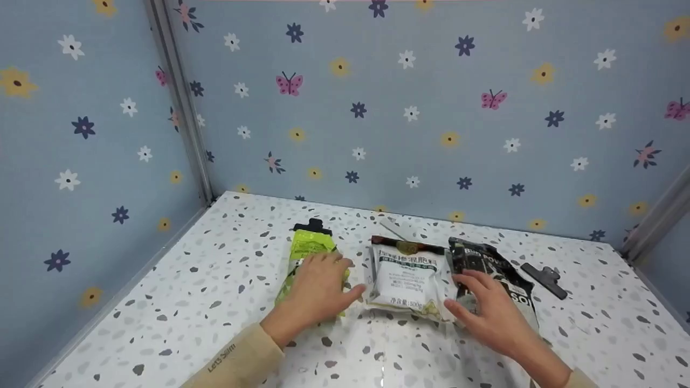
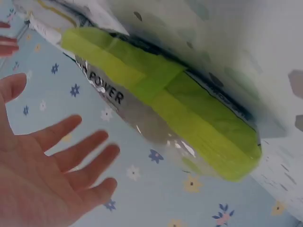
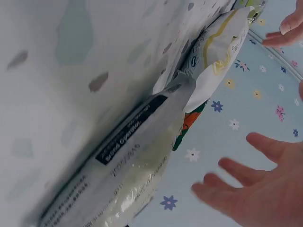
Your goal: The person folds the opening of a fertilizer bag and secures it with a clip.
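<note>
My left hand (image 1: 318,285) hovers over a green bag (image 1: 307,241) with its fingers spread and nothing in them; the left wrist view shows a gap between palm and bag. A black clip (image 1: 312,228) sits across that bag's top edge. To the right, my right hand (image 1: 493,318) is held over a black printed bag (image 1: 477,256), fingers extended and apart from it in the right wrist view. Between the hands lies a white bag (image 1: 407,283) with a dark brown top band and printed characters. The hands hide the lower parts of the green and black bags.
A second black clip (image 1: 544,280) lies loose on the speckled table (image 1: 215,302), right of the black bag. Behind the white bag is a flat pale strip (image 1: 398,230). Flower-patterned panels (image 1: 377,134) enclose the back and sides, with metal posts (image 1: 183,102) at the corners.
</note>
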The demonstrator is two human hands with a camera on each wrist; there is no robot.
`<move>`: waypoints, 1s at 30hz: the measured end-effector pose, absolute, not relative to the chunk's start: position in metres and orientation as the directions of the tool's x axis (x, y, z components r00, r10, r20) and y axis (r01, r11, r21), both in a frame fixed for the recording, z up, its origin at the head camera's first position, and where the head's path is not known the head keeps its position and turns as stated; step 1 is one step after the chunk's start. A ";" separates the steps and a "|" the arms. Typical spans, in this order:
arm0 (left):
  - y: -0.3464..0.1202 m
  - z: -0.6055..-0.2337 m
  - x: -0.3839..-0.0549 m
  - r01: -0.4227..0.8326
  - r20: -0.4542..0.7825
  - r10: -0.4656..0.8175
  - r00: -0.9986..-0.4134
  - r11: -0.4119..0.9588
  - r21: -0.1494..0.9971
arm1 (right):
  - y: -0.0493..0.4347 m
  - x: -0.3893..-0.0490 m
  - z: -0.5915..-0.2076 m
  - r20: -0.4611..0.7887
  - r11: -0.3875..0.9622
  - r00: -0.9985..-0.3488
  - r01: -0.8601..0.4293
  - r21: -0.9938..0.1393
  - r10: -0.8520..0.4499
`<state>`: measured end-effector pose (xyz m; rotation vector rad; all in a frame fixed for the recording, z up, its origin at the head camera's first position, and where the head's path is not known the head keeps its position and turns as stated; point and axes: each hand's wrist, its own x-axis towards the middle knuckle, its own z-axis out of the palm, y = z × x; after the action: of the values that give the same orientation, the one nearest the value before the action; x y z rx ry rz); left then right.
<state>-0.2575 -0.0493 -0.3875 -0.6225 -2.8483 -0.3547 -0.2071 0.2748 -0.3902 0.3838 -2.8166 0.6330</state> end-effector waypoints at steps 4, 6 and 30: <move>-0.065 -0.382 -0.269 0.394 0.227 0.333 -0.915 0.857 0.332 | 0.267 -0.214 -0.389 0.268 0.775 -0.949 -0.293 -0.561 -0.165; -0.075 -0.379 -0.275 0.349 0.188 0.297 -0.936 0.849 0.396 | 0.260 -0.218 -0.388 0.259 0.737 -0.954 -0.283 -0.614 -0.151; -0.154 -0.391 -0.327 -0.167 -0.259 0.076 -0.963 0.587 0.792 | 0.131 -0.295 -0.396 0.025 0.551 -0.978 -0.137 -0.823 -0.205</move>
<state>-0.3272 -0.1541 -0.3914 0.0888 -3.0305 -1.5614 -0.2954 0.1307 -0.3964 0.3130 -2.8315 1.4916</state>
